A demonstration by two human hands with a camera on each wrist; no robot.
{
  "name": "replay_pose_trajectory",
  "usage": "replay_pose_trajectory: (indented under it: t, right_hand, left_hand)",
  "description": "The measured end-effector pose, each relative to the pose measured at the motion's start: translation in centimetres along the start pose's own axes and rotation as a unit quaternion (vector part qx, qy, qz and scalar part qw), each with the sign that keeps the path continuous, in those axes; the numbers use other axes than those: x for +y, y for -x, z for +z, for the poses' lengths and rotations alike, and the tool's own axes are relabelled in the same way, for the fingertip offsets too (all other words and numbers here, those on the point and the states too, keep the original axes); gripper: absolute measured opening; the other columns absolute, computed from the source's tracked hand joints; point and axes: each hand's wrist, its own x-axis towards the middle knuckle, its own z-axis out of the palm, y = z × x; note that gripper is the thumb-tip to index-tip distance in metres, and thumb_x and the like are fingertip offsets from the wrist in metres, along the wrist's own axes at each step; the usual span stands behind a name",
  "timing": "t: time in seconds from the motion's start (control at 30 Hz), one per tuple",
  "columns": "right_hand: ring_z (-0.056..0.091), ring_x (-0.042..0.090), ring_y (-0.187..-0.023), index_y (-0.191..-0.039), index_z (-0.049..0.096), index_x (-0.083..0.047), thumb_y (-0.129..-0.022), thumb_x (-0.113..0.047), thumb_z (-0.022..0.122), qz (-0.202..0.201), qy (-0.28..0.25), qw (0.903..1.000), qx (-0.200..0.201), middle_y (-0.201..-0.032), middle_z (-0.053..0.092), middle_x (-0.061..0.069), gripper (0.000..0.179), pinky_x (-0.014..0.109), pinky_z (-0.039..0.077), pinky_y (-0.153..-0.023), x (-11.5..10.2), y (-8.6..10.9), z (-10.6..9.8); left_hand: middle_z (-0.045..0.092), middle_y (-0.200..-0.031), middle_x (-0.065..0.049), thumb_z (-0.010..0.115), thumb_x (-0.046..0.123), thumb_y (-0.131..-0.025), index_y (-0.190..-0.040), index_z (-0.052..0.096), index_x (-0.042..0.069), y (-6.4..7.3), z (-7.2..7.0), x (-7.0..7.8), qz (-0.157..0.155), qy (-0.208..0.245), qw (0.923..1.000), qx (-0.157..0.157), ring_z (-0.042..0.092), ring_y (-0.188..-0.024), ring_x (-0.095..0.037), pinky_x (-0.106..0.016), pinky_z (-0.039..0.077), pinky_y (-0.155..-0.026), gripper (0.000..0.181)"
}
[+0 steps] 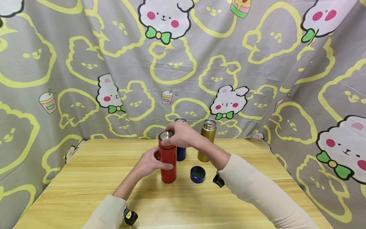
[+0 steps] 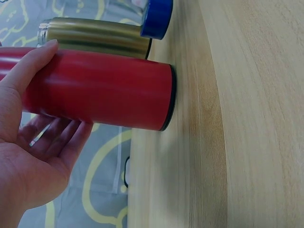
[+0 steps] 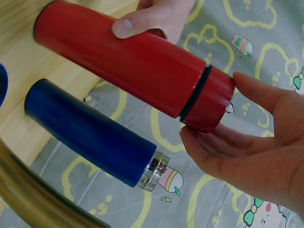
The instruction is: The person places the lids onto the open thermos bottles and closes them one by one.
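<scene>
A red thermos bottle (image 1: 168, 174) stands upright in front of me; I cannot tell whether its base touches the table. My left hand (image 1: 149, 163) grips its body, thumb across the front and fingers round the far side. At the top, my right hand (image 1: 184, 133) holds the red lid (image 3: 211, 100) between thumb and fingers. A black ring shows between lid and body in the right wrist view. Behind the red bottle is a lidless blue thermos bottle (image 3: 88, 130), partly hidden in the head view. A lidless gold thermos bottle (image 1: 203, 152) stands to its right.
A blue lid (image 1: 198, 174) lies on the wooden table (image 1: 85, 178), right of the red bottle and in front of the gold one. A patterned curtain (image 1: 177, 73) hangs behind the table and along its sides. Small black devices (image 1: 131, 217) sit at both wrists.
</scene>
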Motion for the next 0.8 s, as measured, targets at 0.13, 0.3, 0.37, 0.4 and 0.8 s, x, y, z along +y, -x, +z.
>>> replay_pose_trajectory:
  t: [0.13, 0.3, 0.37, 0.4, 0.8]
  right_hand:
    - [0.060, 0.017, -0.078, -0.097, 0.067, -0.010, -0.084, -0.042, 0.081, 0.001, 0.008, 0.9993, 0.036, -0.086, 0.067, 0.002, 0.037, 0.026, 0.048, -0.064, 0.3, -0.1, 0.5]
    - [0.058, 0.017, -0.074, -0.091, 0.061, -0.012, -0.083, -0.047, 0.082, 0.012, 0.009, 0.9981, 0.060, -0.080, 0.063, 0.001, 0.041, 0.026, 0.046, -0.060, 0.4, -0.2, 1.0]
    - [0.057, 0.017, -0.073, -0.089, 0.061, -0.011, -0.082, -0.047, 0.082, 0.014, 0.008, 0.9978, 0.064, -0.078, 0.062, 0.002, 0.042, 0.027, 0.045, -0.060, 0.4, -0.2, 1.1]
    - [0.057, 0.018, -0.073, -0.088, 0.062, -0.010, -0.083, -0.047, 0.082, 0.014, 0.007, 0.9978, 0.064, -0.078, 0.062, 0.003, 0.042, 0.027, 0.045, -0.060, 0.4, -0.2, 1.1]
    - [0.054, 0.028, -0.132, -0.149, 0.047, -0.008, -0.089, -0.041, 0.075, 0.036, -0.030, 0.9989, -0.006, -0.146, 0.055, 0.012, 0.074, 0.045, 0.047, -0.107, -0.1, 0.1, 0.1]
  left_hand:
    - [0.072, -0.114, 0.004, 0.094, 0.035, -0.069, -0.129, 0.062, 0.023, 0.0, 0.0, 0.0, 0.001, 0.000, 1.0000, -0.001, 0.068, -0.102, -0.017, -0.039, 0.056, -0.091, 0.069]
    - [0.072, -0.114, 0.004, 0.094, 0.035, -0.070, -0.129, 0.061, 0.023, 0.0, 0.0, 0.0, 0.004, -0.003, 1.0000, -0.003, 0.068, -0.103, -0.017, -0.040, 0.056, -0.092, 0.069]
    - [0.072, -0.114, 0.004, 0.094, 0.035, -0.070, -0.129, 0.061, 0.023, -0.1, -0.1, 0.0, 0.005, -0.002, 1.0000, -0.003, 0.068, -0.103, -0.017, -0.040, 0.056, -0.092, 0.069]
    - [0.072, -0.114, 0.004, 0.094, 0.034, -0.070, -0.129, 0.061, 0.023, -0.1, -0.1, 0.0, 0.005, -0.001, 1.0000, -0.003, 0.068, -0.104, -0.017, -0.041, 0.056, -0.093, 0.069]
    - [0.072, -0.114, 0.003, 0.094, 0.035, -0.069, -0.129, 0.062, 0.022, 0.0, 0.0, 0.0, 0.000, -0.002, 1.0000, -0.001, 0.068, -0.103, -0.017, -0.040, 0.056, -0.091, 0.070]
